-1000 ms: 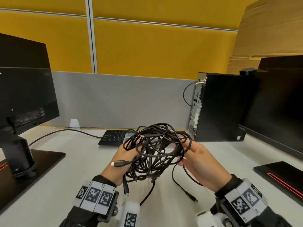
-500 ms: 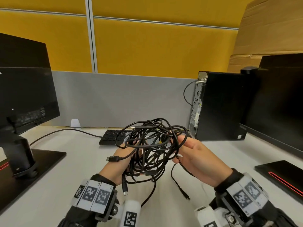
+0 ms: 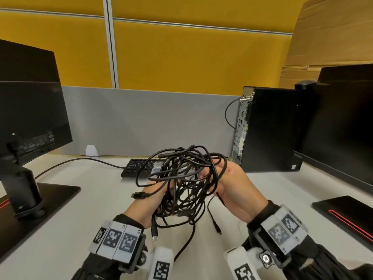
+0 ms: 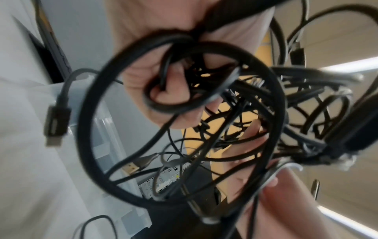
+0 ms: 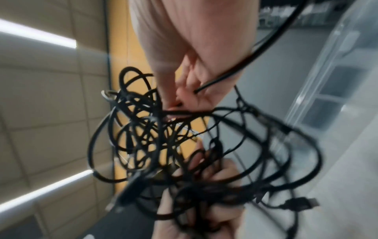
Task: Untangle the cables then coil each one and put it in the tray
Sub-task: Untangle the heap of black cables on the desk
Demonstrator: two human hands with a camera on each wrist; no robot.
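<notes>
A tangle of black cables (image 3: 185,182) hangs in the air over the white desk, between both hands. My left hand (image 3: 149,203) grips its lower left side, fingers curled round several strands (image 4: 163,90). My right hand (image 3: 228,180) holds the upper right side, and its fingers pinch strands (image 5: 182,103) near the top. One plug (image 3: 138,195) sticks out to the left, and another plug (image 3: 155,235) dangles below. A thin loose end (image 3: 217,229) hangs under the right hand. The clear plastic tray (image 3: 156,167) shows partly behind the tangle, and its divided compartments (image 4: 114,161) show in the left wrist view.
A black keyboard (image 3: 135,168) lies behind the tray. A monitor (image 3: 30,110) on a black base (image 3: 46,203) stands at the left, with its cable (image 3: 80,160) across the desk. At the right are a PC tower (image 3: 270,130), a second monitor (image 3: 343,128) and its base (image 3: 347,215).
My right hand's fingers have moved leftward, deeper into the top of the tangle. The bundle has turned and bunched slightly, still held up by both hands.
</notes>
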